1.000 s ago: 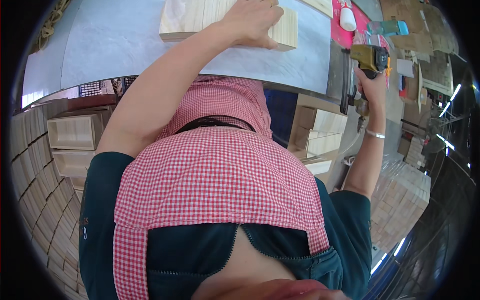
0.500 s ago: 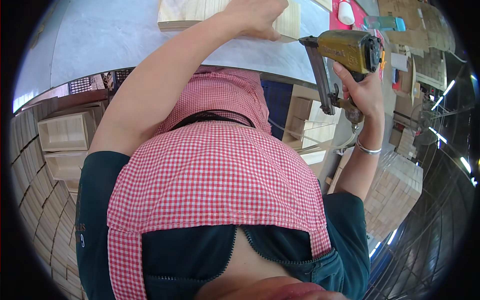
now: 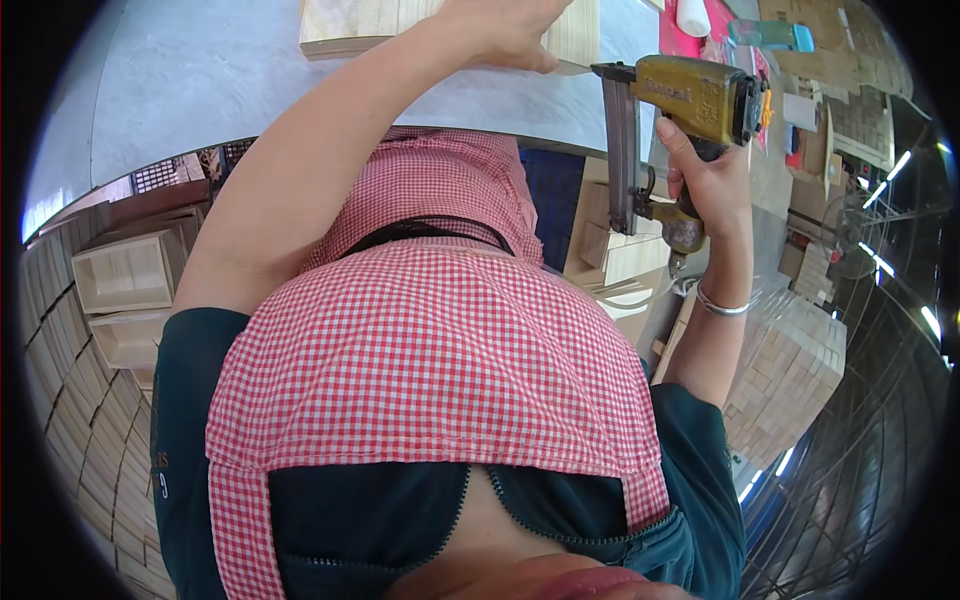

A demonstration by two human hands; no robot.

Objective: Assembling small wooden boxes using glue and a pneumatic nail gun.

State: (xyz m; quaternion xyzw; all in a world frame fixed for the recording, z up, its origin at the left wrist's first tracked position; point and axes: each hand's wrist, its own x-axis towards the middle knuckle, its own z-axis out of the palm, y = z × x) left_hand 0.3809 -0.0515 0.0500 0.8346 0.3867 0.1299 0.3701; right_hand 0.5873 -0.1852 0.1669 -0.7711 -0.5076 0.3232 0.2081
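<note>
My left hand [image 3: 505, 35] reaches forward and rests flat on a pale wooden box [image 3: 350, 25] lying on the grey worktable [image 3: 210, 80]. My right hand [image 3: 705, 180] grips the handle of a yellow pneumatic nail gun [image 3: 690, 100], held upright just right of the box. The gun's long magazine hangs down, and its nose sits close to the box's right end. A red-and-white checked apron over a dark shirt fills the middle of the view.
Stacks of pale wooden boxes [image 3: 120, 270] stand at the left below the table. More stacked wood pieces [image 3: 790, 370] sit at the right. A red mat with a white bottle [image 3: 692, 15] and small items lies on the table's far right.
My right hand has lifted the nail gun from the far right and brought it left, up close to the box's right end. My left hand stays on the box.
</note>
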